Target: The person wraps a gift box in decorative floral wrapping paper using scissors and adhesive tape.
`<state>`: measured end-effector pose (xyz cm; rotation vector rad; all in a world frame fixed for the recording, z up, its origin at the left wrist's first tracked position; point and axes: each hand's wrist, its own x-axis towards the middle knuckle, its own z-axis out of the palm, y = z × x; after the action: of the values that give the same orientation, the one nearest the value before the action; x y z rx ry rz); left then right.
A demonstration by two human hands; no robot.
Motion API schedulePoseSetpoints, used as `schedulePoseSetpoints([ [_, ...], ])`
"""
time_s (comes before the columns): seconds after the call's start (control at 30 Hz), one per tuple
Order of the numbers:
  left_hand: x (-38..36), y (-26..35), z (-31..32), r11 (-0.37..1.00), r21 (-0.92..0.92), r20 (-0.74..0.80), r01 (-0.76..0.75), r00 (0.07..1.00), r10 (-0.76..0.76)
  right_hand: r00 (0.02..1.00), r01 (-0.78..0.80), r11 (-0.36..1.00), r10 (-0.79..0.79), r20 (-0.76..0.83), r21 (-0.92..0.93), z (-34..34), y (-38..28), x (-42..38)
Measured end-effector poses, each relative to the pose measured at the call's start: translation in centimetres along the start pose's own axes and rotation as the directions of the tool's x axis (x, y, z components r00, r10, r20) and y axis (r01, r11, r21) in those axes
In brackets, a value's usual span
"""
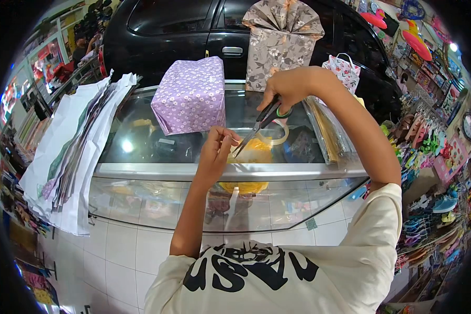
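My right hand is closed around the dark handles of a pair of scissors. The blades slant down and left, their tips just beside the fingers of my left hand. Those left fingers are pinched together over the counter's front edge; a small pale bit shows at them, too small to name. Behind my left hand stands a box wrapped in purple flowered paper. A roll of clear tape lies on the glass, below my right hand and right of the blades.
The glass counter has a metal front edge. Large paper sheets are stacked at its left. Plastic-sleeved sheets lie right. A grey floral package with a fan top and a small floral bag stand behind, before a black car.
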<state>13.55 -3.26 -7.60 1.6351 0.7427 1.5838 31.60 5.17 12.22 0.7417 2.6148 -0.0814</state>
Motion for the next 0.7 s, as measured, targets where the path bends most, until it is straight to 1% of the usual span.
schedulePoseSetpoints([
  [0.1, 0.0, 0.1, 0.1, 1.0, -0.01, -0.01, 0.026, 1.0, -0.026, 0.999, -0.035, 0.999, 0.035, -0.025, 0.021, -0.1, -1.1, -1.1],
  [0.2, 0.0, 0.1, 0.1, 0.999, -0.009, -0.014, 0.05, 0.999, -0.05, 0.997, 0.041, 0.999, -0.039, -0.071, 0.034, 0.6, -0.2, -0.9],
  [0.23, 0.0, 0.1, 0.1, 0.999, -0.006, -0.015, 0.053, 0.998, -0.053, 0.998, 0.021, 0.999, -0.019, -0.066, 0.037, 0.6, -0.4, -1.1],
  [0.3, 0.0, 0.1, 0.2, 0.999, -0.044, -0.011, 0.03, 0.999, -0.03, 0.998, -0.019, 0.999, 0.021, -0.055, 0.041, 0.4, -1.0, -1.6],
  [0.4, 0.0, -0.2, 0.2, 0.998, -0.058, -0.004, 0.001, 1.0, -0.002, 0.998, 0.025, 0.997, -0.02, -0.058, 0.07, 0.8, 0.0, -1.1],
  [0.5, 0.0, 0.1, 0.2, 0.996, -0.084, 0.002, 0.015, 1.0, -0.015, 0.997, 0.008, 0.996, -0.001, -0.078, 0.091, 1.1, 0.0, -1.0],
  [0.6, 0.0, 0.2, 0.1, 0.99, -0.133, 0.0, 0.04, 0.999, -0.041, 0.991, 0.089, 0.991, -0.079, -0.107, 0.1, 1.1, -0.5, -1.2],
  [0.7, 0.0, -0.2, -0.2, 0.985, -0.156, -0.012, 0.067, 0.997, -0.07, 0.982, 0.114, 0.993, -0.106, -0.159, 0.042, 1.6, -0.6, -1.2],
])
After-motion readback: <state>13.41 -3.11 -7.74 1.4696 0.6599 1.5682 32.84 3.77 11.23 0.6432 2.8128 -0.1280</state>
